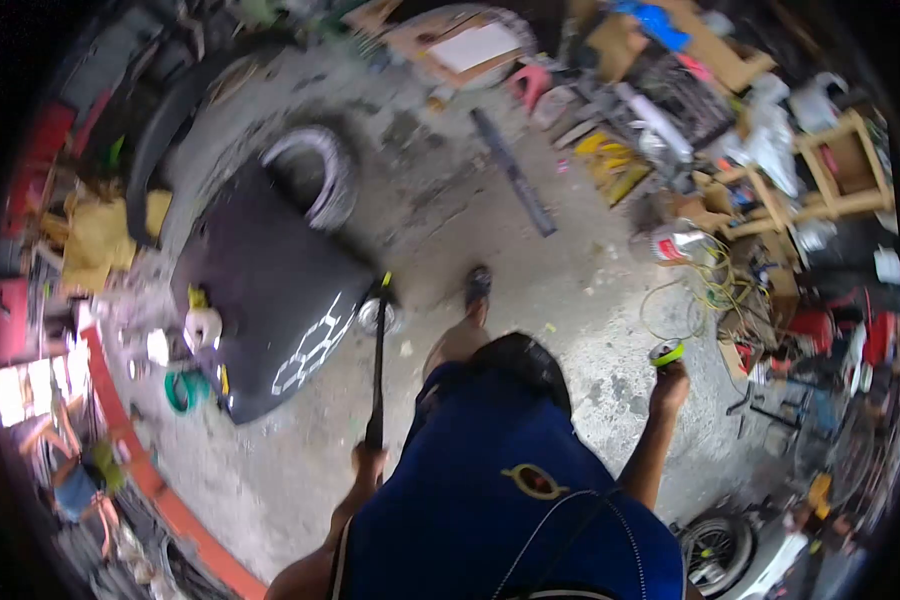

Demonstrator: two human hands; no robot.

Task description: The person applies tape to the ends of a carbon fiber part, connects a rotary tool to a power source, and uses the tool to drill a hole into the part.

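Note:
My left hand (pixel 371 461) is closed around the lower end of a long black pole (pixel 378 370), which points forward and has a yellow-green tip. A dark car hood (pixel 260 280) lies just left of the pole, with bright hexagon-shaped reflections on its near corner. Out to the right, my right hand (pixel 674 382) grips a small round object with a lime-green rim (pixel 667 353); its kind is too small to make out. A shiny round metal item (pixel 375 316) sits on the floor beside the pole. On the hood's left edge rests a white roll-like object (pixel 202 326).
A tyre-like ring (pixel 332 180) lies beyond the hood, and a dark flat bar (pixel 513 172) is on the concrete floor ahead. Yellow hose (pixel 715 275), a wooden frame (pixel 840 165) and clutter line the right. A motorcycle wheel (pixel 715 550) is at lower right.

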